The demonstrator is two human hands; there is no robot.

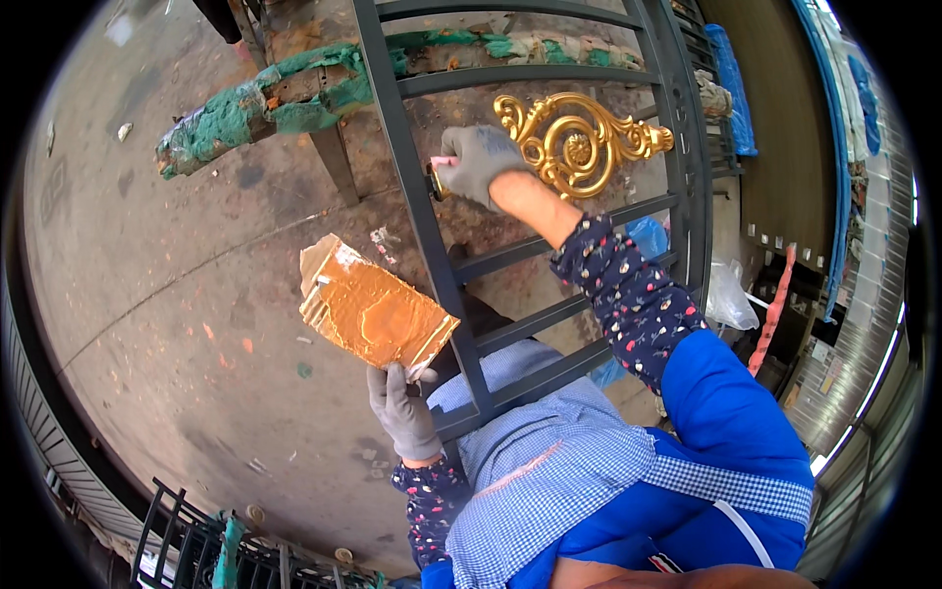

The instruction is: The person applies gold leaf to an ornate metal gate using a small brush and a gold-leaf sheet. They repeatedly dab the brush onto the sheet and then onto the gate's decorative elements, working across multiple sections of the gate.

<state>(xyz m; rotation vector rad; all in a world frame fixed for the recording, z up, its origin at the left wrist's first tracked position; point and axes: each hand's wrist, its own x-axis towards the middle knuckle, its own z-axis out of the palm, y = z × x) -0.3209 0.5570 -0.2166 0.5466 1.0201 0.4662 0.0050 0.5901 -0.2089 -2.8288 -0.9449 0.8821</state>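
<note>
In a grey glove, my left hand (400, 407) grips the lower end of a torn piece of cardboard (378, 309). Wet-looking orange-gold paint coats the cardboard's face. My right hand (483, 165), gloved too, is closed at the left bar of a dark grey metal frame (417, 196). Something small and dark pokes out of its fingers against that bar; its kind I cannot make out. Just right of this hand, a gold scroll ornament (579, 147) sits between the frame's rails, partly covered by the glove.
A support beam wrapped in green, ragged material (235, 123) passes under the frame's far part, on a metal leg (336, 162). Dark metal railings (186, 540) stand at the lower left. To the right hangs a clear plastic bag (731, 294), near a blue-wrapped bundle (731, 88).
</note>
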